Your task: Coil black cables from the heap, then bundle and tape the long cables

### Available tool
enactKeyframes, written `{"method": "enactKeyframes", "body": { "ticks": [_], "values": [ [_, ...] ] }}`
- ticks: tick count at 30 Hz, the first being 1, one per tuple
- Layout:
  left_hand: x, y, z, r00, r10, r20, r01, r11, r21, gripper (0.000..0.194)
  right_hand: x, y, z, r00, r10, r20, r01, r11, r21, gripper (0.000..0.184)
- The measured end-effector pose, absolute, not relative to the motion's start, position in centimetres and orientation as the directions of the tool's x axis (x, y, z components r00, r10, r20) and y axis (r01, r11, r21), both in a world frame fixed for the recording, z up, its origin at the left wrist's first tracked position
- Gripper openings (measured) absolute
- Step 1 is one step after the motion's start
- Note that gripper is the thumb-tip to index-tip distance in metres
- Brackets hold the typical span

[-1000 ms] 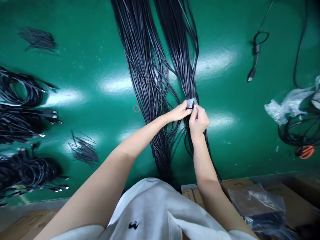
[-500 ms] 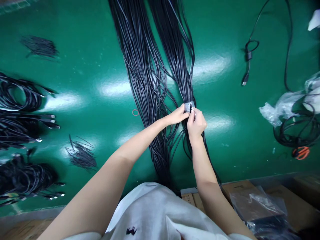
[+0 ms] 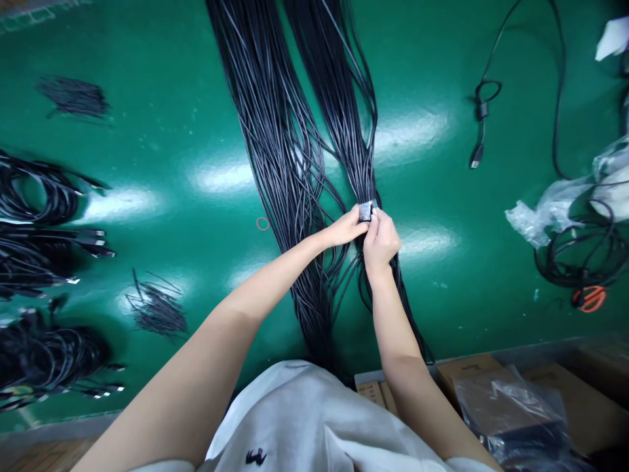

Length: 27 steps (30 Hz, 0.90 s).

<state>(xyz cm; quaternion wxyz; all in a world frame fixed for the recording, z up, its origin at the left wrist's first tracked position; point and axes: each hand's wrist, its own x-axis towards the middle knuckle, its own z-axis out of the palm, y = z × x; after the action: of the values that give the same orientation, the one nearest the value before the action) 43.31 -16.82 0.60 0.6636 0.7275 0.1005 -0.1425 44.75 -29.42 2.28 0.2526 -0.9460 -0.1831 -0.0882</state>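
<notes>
A thick bundle of black cables [image 3: 339, 98] runs down the green table to my hands. Round its gathered part sits a silvery-grey wrap [image 3: 365, 211], which looks like tape or plastic. My left hand [image 3: 348, 227] is closed on the bundle at the wrap's left side, thumb below it. The fingertips of my right hand [image 3: 381, 241] pinch the wrap's right edge. A second, wider bundle of black cables [image 3: 275, 137] lies to the left, passing under my left forearm. Fingers partly hide the wrapped spot.
Coiled black cables [image 3: 54, 354] and two piles of thin black ties [image 3: 157, 307] lie on the left. A red ring [image 3: 263, 223] is beside the wide bundle. Rightward are a USB cable [image 3: 482, 124], clear plastic [image 3: 545, 213] and orange-handled scissors [image 3: 590, 299]. Cardboard boxes [image 3: 466, 368] stand below the table edge.
The whole view has shifted slightly, with things sitting a little further left. Both hands keep their hold at the wrap; the right fingertips have moved only a little.
</notes>
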Motion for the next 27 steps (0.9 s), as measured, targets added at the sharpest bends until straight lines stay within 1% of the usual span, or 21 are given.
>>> {"method": "enactKeyframes", "body": {
  "ticks": [3,6,8,10,12,13,15,17,18,19,20,22,23,24,25,26,27],
  "values": [
    [43.4,-16.7,0.5,0.935,-0.044,-0.353,0.347,-0.101,0.932,0.022,44.7,-29.6,2.3,0.934,0.284,0.217,0.356,-0.79,-0.499,0.05],
    [43.5,-16.6,0.5,0.945,-0.044,-0.324,0.32,-0.087,0.943,0.027,45.1,-29.2,2.3,0.954,0.237,0.184,0.3,-0.736,-0.607,0.047],
    [43.5,-16.6,0.7,0.957,-0.041,-0.286,0.283,-0.065,0.957,0.031,46.0,-28.5,2.3,0.974,0.145,0.176,0.227,-0.689,-0.688,0.046],
    [43.4,-16.5,0.9,0.955,-0.017,-0.295,0.294,-0.047,0.955,0.03,47.4,-27.9,2.2,0.985,0.054,0.163,0.159,-0.647,-0.746,0.045],
    [43.3,-16.7,1.2,0.931,0.018,-0.366,0.366,-0.006,0.931,0.03,49.1,-28.2,1.9,0.991,0.026,0.13,0.116,-0.64,-0.76,0.042],
    [43.3,-16.8,1.3,0.912,0.026,-0.409,0.408,0.041,0.912,0.03,50.0,-29.0,1.7,0.994,0.028,0.105,0.097,-0.655,-0.75,0.04],
    [43.3,-17.1,1.3,0.875,-0.003,-0.484,0.476,0.192,0.858,0.035,51.8,-31.5,1.2,0.998,0.037,0.045,0.058,-0.708,-0.704,0.034],
    [43.3,-17.4,1.3,0.842,-0.042,-0.537,0.516,0.349,0.782,0.043,53.5,-34.9,0.8,0.996,0.084,0.006,0.068,-0.772,-0.632,0.031],
    [43.1,-17.6,1.5,0.83,-0.031,-0.557,0.522,0.398,0.755,0.047,54.2,-36.6,0.8,0.991,0.134,-0.004,0.106,-0.801,-0.589,0.03],
    [42.8,-17.7,1.9,0.819,0.013,-0.573,0.516,0.421,0.746,0.049,54.6,-38.1,1.1,0.982,0.187,-0.005,0.154,-0.823,-0.546,0.031],
    [42.3,-17.8,2.7,0.809,0.089,-0.582,0.499,0.42,0.758,0.051,54.8,-39.3,1.6,0.974,0.227,0.004,0.198,-0.838,-0.508,0.033],
    [40.7,-17.9,5.3,0.794,0.269,-0.545,0.441,0.361,0.822,0.057,53.6,-40.5,3.3,0.964,0.265,0.04,0.252,-0.847,-0.468,0.039],
    [39.6,-18.0,7.1,0.802,0.326,-0.5,0.407,0.315,0.858,0.06,52.3,-40.5,4.4,0.955,0.292,0.046,0.276,-0.825,-0.494,0.043],
    [38.5,-18.1,9.0,0.832,0.331,-0.445,0.37,0.267,0.89,0.061,50.6,-40.1,5.6,0.938,0.344,0.037,0.306,-0.774,-0.554,0.05],
    [37.4,-18.3,11.0,0.88,0.273,-0.389,0.336,0.222,0.915,0.06,48.6,-39.5,6.7,0.905,0.425,0.021,0.34,-0.691,-0.638,0.058],
    [36.4,-18.6,12.9,0.926,0.158,-0.342,0.312,0.185,0.932,0.057,46.5,-38.8,7.7,0.851,0.525,0.01,0.366,-0.58,-0.728,0.063],
    [35.6,-18.9,14.3,0.952,0.038,-0.304,0.295,0.154,0.943,0.055,44.5,-38.1,8.5,0.787,0.617,0.002,0.364,-0.461,-0.809,0.064]
  ]
}}
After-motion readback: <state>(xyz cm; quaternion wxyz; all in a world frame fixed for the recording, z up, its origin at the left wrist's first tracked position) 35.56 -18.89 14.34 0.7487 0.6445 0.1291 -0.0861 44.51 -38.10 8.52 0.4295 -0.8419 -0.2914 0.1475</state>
